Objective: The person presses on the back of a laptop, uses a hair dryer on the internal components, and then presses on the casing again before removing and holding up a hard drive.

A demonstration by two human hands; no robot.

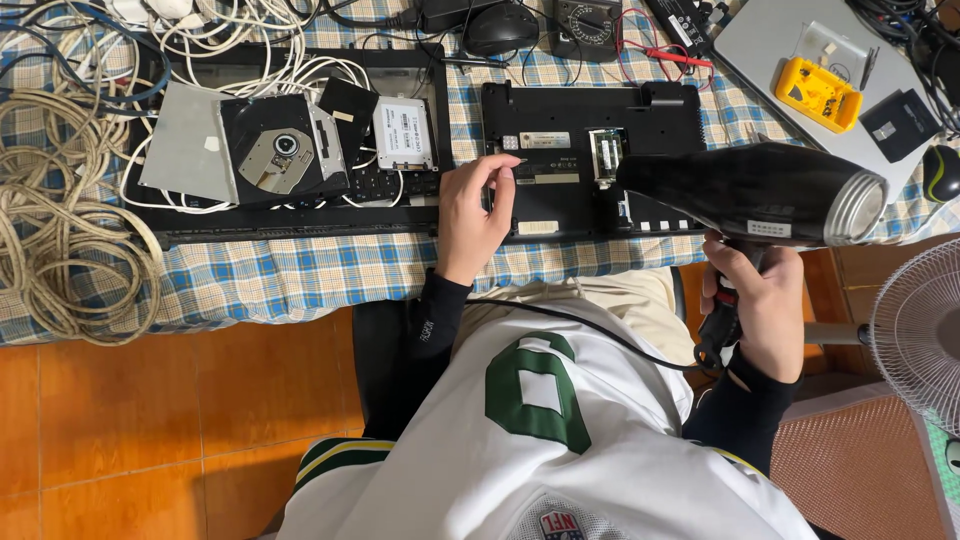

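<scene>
A black hair dryer with a silver metal nozzle ring (760,192) hangs level above the right part of an upturned black plastic laptop base (590,160), its nozzle aimed right; the right hand (755,300) has its fingers clenched around the dryer's handle, from which a black cord (600,335) runs across the person's lap. The left hand (475,215) rests on the laptop base near its left edge, fingers loosely curled with the fingertips touching the case, grasping nothing. Left of this lies a second black laptop shell (400,215) serving as a tray: in it sit an open optical disc drive (280,150), a grey metal plate (185,145), a white flat solid-state drive (403,133) and loops of white cable (260,50). On a grey laptop lid (770,45) at the far right stands a yellow plastic box of small bits (818,93). Everything rests on a surface covered by a blue-and-cream checked cloth (300,270), with coiled beige cable (60,230) on the left. Below lies an orange tiled floor (130,420), and a white fan (920,330) stands at right.
</scene>
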